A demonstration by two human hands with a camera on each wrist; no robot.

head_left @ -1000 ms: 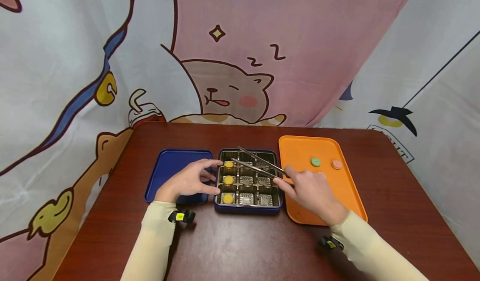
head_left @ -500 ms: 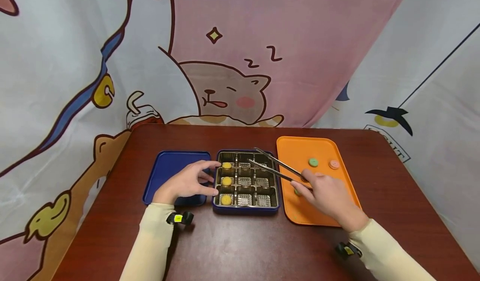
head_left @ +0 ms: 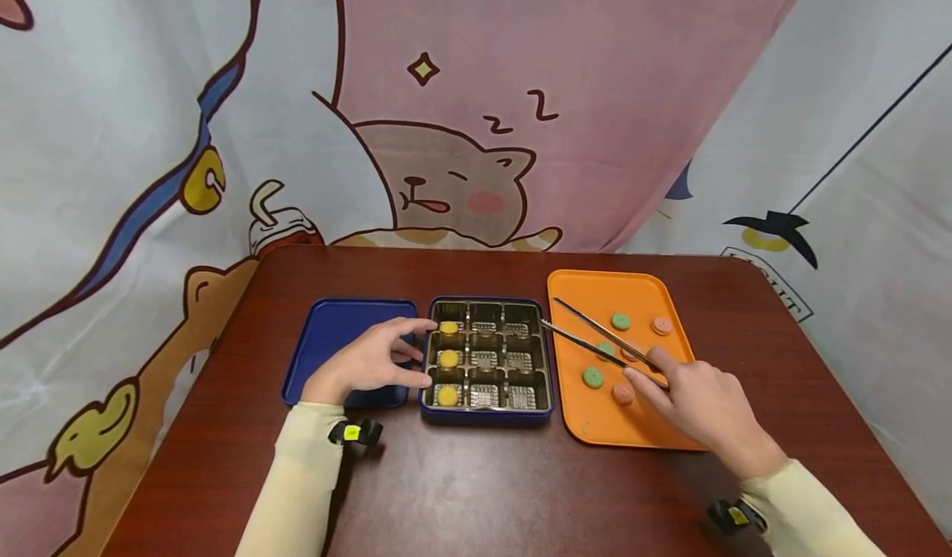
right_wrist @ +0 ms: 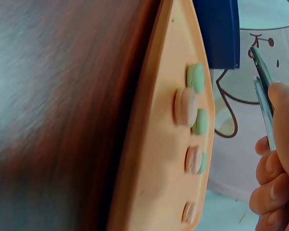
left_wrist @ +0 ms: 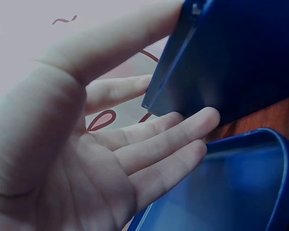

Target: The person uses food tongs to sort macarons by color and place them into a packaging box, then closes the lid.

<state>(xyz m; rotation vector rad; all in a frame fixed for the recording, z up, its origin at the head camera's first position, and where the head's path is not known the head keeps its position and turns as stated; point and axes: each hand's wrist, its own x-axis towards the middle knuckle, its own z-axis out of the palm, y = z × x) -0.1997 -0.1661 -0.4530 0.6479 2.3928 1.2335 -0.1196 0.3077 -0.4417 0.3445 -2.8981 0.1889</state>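
Note:
My left hand (head_left: 369,364) touches the left side of a dark blue box (head_left: 487,416) with thumb and fingertips, the fingers spread and nearly straight. The box has a shiny divided insert, with a yellow macaron (head_left: 448,359) in each compartment of its left column. My right hand (head_left: 710,408) grips metal tongs (head_left: 595,349) over the orange tray (head_left: 587,421), their tips apart with nothing between them. Several macarons lie on this tray, including a green macaron (head_left: 592,377) and a pink macaron (head_left: 623,392). The tongs partly cover another pink one in the head view.
A dark blue lid or shallow tray (head_left: 338,321) lies left of the box, partly under my left hand. The brown table (head_left: 446,491) ends at the back against a cartoon-printed cloth (head_left: 632,86).
My right hand has moved right with the tongs, from above the box to above the orange tray, uncovering more macarons. My left hand stays at the box's side.

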